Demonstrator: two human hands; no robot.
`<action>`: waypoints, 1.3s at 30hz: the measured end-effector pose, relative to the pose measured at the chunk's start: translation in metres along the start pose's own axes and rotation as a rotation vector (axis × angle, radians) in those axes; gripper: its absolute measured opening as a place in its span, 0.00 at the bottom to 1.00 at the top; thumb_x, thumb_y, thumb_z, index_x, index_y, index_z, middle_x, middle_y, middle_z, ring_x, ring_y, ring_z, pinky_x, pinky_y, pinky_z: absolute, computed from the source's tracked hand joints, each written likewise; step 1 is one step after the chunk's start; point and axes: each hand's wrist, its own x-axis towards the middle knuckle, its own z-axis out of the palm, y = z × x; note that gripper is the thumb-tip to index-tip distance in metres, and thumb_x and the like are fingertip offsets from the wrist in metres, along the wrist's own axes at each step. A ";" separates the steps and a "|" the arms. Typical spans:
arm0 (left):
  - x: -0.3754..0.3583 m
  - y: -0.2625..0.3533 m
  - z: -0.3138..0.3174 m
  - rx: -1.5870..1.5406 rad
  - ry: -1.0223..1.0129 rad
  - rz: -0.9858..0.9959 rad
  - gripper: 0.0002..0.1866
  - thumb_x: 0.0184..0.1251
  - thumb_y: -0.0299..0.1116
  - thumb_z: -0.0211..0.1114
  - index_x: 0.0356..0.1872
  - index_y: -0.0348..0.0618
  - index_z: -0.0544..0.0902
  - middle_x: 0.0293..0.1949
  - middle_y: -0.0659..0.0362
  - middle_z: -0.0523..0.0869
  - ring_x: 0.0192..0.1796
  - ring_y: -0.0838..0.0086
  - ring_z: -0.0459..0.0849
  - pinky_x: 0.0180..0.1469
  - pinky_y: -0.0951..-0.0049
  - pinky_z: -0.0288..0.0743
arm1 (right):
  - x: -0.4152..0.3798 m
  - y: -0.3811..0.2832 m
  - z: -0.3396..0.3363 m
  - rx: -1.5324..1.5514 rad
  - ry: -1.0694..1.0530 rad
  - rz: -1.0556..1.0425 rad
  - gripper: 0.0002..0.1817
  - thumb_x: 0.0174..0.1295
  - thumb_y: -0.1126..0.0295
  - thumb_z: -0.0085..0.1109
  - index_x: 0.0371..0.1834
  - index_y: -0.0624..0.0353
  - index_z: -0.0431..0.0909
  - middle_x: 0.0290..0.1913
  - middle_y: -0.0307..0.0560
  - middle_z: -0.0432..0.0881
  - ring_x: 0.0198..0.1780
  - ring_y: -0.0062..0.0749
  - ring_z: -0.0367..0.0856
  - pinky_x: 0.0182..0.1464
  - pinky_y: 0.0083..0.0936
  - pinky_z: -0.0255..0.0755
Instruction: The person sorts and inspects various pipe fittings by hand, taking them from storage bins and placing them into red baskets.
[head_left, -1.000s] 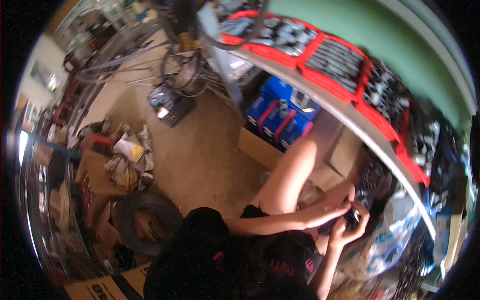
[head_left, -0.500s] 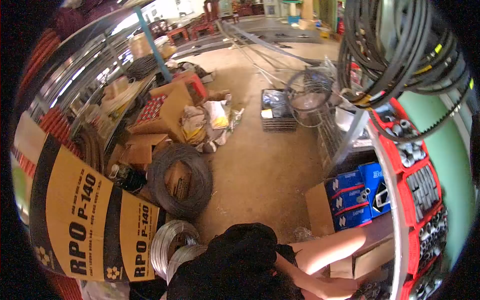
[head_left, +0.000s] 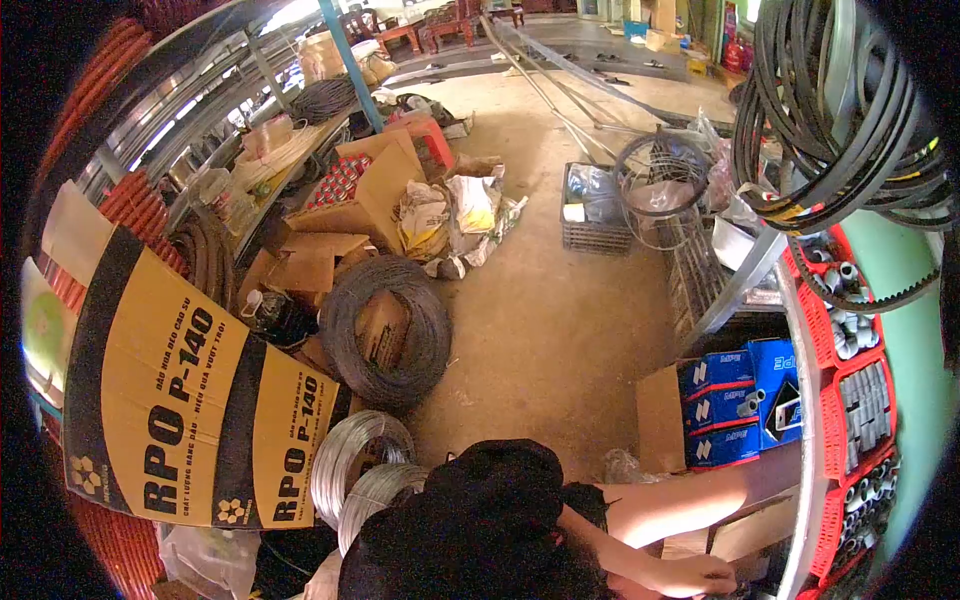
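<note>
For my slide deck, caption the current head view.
Cluttered storeroom: dark wire coil, blue boxes, red baskets of grey fittings, hanging belts.

The left hand (head_left: 700,577) meets the bottom edge; its lower part is cut off, and whether it holds anything cannot be determined. Black clothing (head_left: 470,520), itself cropped below, conceals part of the silver wire coils (head_left: 365,470). A pale form (head_left: 324,580) beside it is cut by the same edge (identity unconfirmed). The hanging black belts (head_left: 815,120) run out of frame at the top. Contents of the dark crate (head_left: 597,238) are too small to identify. Distant red furniture (head_left: 448,32) is cropped above.
</note>
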 end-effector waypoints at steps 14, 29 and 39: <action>-0.011 0.003 -0.051 -0.581 -0.268 -0.454 0.17 0.66 0.45 0.53 0.45 0.43 0.70 0.25 0.66 0.74 0.20 0.83 0.71 0.22 0.84 0.66 | 0.003 -0.036 -0.018 -0.048 0.017 0.395 0.17 0.54 0.67 0.51 0.45 0.65 0.69 0.45 0.51 0.73 0.51 0.40 0.69 0.57 0.40 0.61; -0.007 -0.029 -0.078 -0.101 -0.390 -0.327 0.20 0.70 0.46 0.43 0.51 0.40 0.64 0.42 0.58 0.72 0.43 0.76 0.73 0.45 0.76 0.68 | 0.026 -0.012 0.022 -0.074 -0.321 0.286 0.23 0.33 0.80 0.56 0.40 0.56 0.76 0.37 0.49 0.77 0.40 0.42 0.78 0.42 0.31 0.73; 0.137 -0.105 -0.215 -0.500 0.488 -0.649 0.07 0.58 0.34 0.56 0.30 0.44 0.70 0.26 0.56 0.75 0.27 0.69 0.76 0.31 0.71 0.77 | -0.022 0.032 -0.082 0.022 0.285 0.853 0.13 0.54 0.81 0.44 0.43 0.65 0.72 0.37 0.44 0.76 0.31 0.22 0.74 0.36 0.17 0.69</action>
